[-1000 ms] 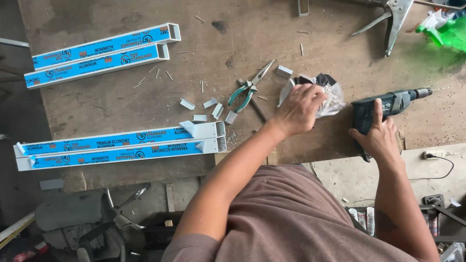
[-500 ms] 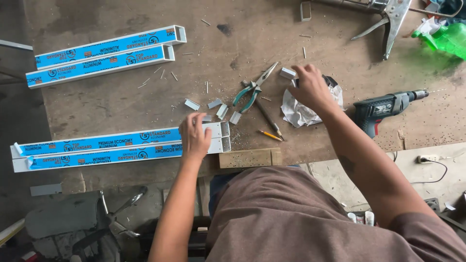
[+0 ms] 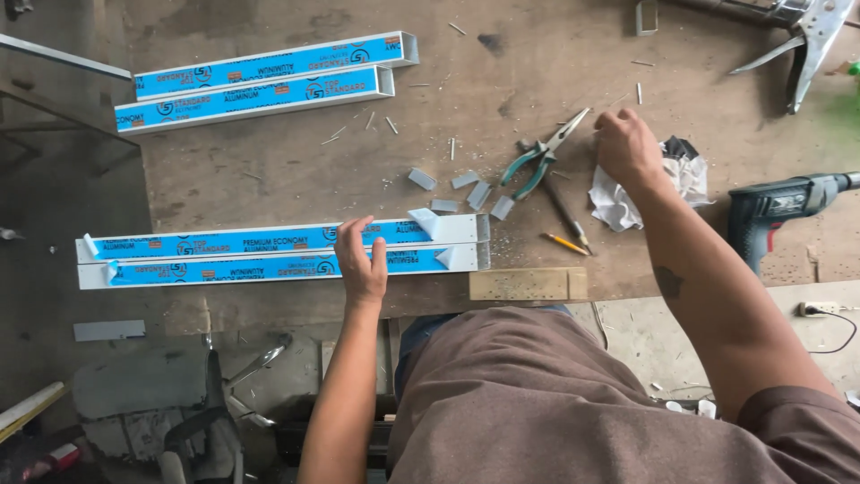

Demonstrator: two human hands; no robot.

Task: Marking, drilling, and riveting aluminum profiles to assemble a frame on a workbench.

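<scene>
Bare workbench (image 3: 269, 170) lay open between the far pair of aluminium profiles (image 3: 269, 76) at 11 o'clock and the near pair (image 3: 269, 253). Toward 1 o'clock, small metal offcuts (image 3: 466, 190), pliers (image 3: 542, 154), a pencil (image 3: 564, 243) and a crumpled rag (image 3: 618, 202) crowded the way. An electric drill (image 3: 779, 211) blocked 3 o'clock.

right hand (image 3: 627, 148) hides what its fingers (image 3: 607, 121) touch; drill (image 3: 779, 211) tip cut off.

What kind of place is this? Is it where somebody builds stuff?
It looks like a workshop, probably for aluminium work. On the worn wooden workbench lie blue-wrapped aluminium bars, green-handled pliers and a power drill, with metal offcuts scattered about.
</scene>
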